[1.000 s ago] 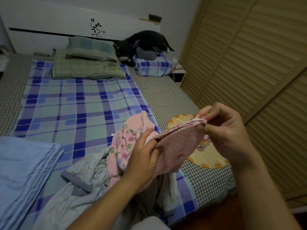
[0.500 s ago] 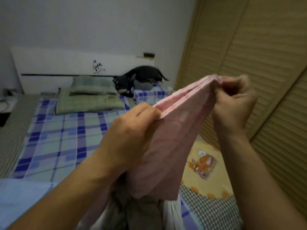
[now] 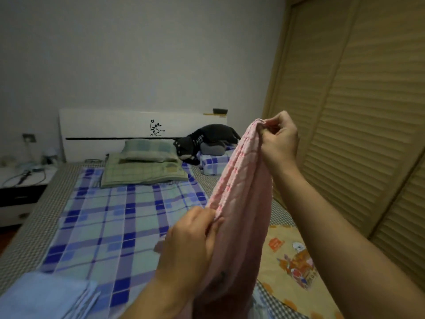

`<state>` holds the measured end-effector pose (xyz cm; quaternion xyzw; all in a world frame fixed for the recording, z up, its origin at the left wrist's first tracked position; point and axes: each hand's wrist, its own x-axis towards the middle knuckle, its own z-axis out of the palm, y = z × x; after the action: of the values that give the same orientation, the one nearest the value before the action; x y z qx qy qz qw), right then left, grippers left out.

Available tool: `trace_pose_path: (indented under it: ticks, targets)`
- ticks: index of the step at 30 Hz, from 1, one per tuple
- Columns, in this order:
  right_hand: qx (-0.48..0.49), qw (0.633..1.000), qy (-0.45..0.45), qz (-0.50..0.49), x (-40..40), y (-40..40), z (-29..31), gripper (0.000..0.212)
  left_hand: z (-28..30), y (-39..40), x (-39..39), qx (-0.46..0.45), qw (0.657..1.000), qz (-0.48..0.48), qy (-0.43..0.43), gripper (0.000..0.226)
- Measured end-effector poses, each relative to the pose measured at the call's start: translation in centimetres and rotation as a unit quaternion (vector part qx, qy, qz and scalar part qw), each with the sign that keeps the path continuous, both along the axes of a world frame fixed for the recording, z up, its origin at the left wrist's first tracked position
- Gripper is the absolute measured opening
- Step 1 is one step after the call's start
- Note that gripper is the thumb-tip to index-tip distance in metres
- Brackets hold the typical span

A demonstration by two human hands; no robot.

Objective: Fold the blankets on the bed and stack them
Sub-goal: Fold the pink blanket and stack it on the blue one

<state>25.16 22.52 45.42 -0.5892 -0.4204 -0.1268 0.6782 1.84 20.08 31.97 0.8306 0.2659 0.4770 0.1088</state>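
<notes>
Pink blanket (image 3: 241,203) held up over the bed (image 3: 119,217): right hand (image 3: 279,143) raised, pinching top edge; left hand (image 3: 190,245) lower, gripping the same edge.

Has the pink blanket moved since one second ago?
Yes. The pink blanket went up: it lay low over the bed before, and now its top corner, pinched by the right hand, reaches headboard height.

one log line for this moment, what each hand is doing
left hand: pinches pink blanket edge, low | right hand: pinches its top corner, raised | blanket: hangs over bed | blue stack: folded
</notes>
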Motion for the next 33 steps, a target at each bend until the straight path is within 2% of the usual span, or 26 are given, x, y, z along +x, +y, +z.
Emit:
trace_pose_path:
  ticks: [5,7,8,10,11,12,14,15,16,18,19,20,21,22,23,25,26,27,30,31,33]
  targets:
    - [-0.054,0.998,-0.015,-0.032,-1.8,0.6,-2.0,0.023,-1.5,-1.1,-0.4,-0.003,0.999,0.037,0.005,0.015]
    - [-0.105,0.994,0.008,-0.036,-1.6,0.9,-2.1,0.023,-1.6,-0.7,-0.5,-0.061,0.997,0.053,0.003,0.016]
    - [-0.133,0.99,0.033,-0.027,-1.5,1.0,-2.1,0.022,-1.7,-0.2,-0.6,-0.122,0.99,0.064,0.007,0.022]
    - [-0.166,0.978,0.116,0.056,-1.5,0.3,-2.0,0.022,-2.9,2.0,-0.9,-0.28,0.957,0.076,0.004,0.025]
    - [-0.175,0.962,0.169,0.126,-1.5,-0.3,-2.0,0.022,-3.5,3.3,-1.2,-0.349,0.935,0.065,-0.003,0.021]
    - [-0.189,0.937,0.215,0.202,-1.6,-1.0,-2.3,0.021,-4.1,4.5,-1.6,-0.394,0.917,0.059,-0.01,0.027]
    - [-0.231,0.892,0.253,0.294,-1.2,-2.5,-3.4,0.018,-5.0,5.8,-2.6,-0.421,0.905,0.057,-0.017,0.036]
    - [-0.247,0.885,0.258,0.299,-0.7,-3.0,-4.2,0.018,-5.1,5.8,-2.9,-0.409,0.911,0.054,-0.02,0.036]
    - [-0.256,0.894,0.254,0.267,0.0,-3.2,-5.1,0.02,-5.0,5.5,-3.1,-0.389,0.92,0.036,-0.021,0.035]
    - [-0.261,0.934,0.206,0.127,0.9,-3.4,-6.6,0.023,-4.3,4.1,-3.0,-0.343,0.939,-0.02,-0.009,0.028]
    - [-0.259,0.952,0.152,0.062,0.7,-3.5,-7.3,0.021,-3.8,3.3,-2.7,-0.307,0.951,-0.042,0.008,0.023]
    - [-0.258,0.961,0.094,0.04,-0.1,-3.9,-7.6,0.014,-3.4,2.6,-2.4,-0.265,0.962,-0.055,0.025,0.018]
    - [-0.276,0.958,0.029,0.068,-1.3,-4.5,-7.8,0.005,-2.9,2.1,-2.0,-0.225,0.971,-0.062,0.04,0.015]
    - [-0.317,0.938,-0.046,0.129,-3.0,-5.4,-7.7,0.015,-2.6,1.8,-1.6,-0.196,0.976,-0.072,0.057,0.014]
    - [-0.372,0.9,-0.117,0.195,-4.7,-6.3,-7.6,0.035,-2.4,1.7,-1.3,-0.176,0.978,-0.085,0.076,0.014]
    - [-0.475,0.799,-0.234,0.284,-7.0,-7.5,-7.8,0.073,-2.5,1.6,-1.0,-0.163,0.974,-0.123,0.098,0.01]
    - [-0.511,0.756,-0.28,0.298,-7.5,-7.7,-8.4,0.081,-2.6,1.6,-1.0,-0.16,0.972,-0.139,0.098,0.009]
    - [-0.538,0.727,-0.307,0.296,-7.5,-7.9,-9.1,0.076,-2.9,1.4,-1.0,-0.158,0.972,-0.148,0.093,0.012]
    - [-0.583,0.696,-0.317,0.275,-6.8,-8.3,-10.2,0.016,-3.9,0.4,-1.1,-0.165,0.975,-0.133,0.073,0.02]
    - [-0.59,0.689,-0.329,0.264,-6.7,-8.6,-10.3,0.008,-4.5,0.1,-1.1,-0.161,0.977,-0.118,0.072,0.024]
    - [-0.586,0.686,-0.354,0.245,-6.9,-8.9,-10.6,0.014,-5.7,-0.5,-1.0,-0.148,0.982,-0.09,0.07,0.026]
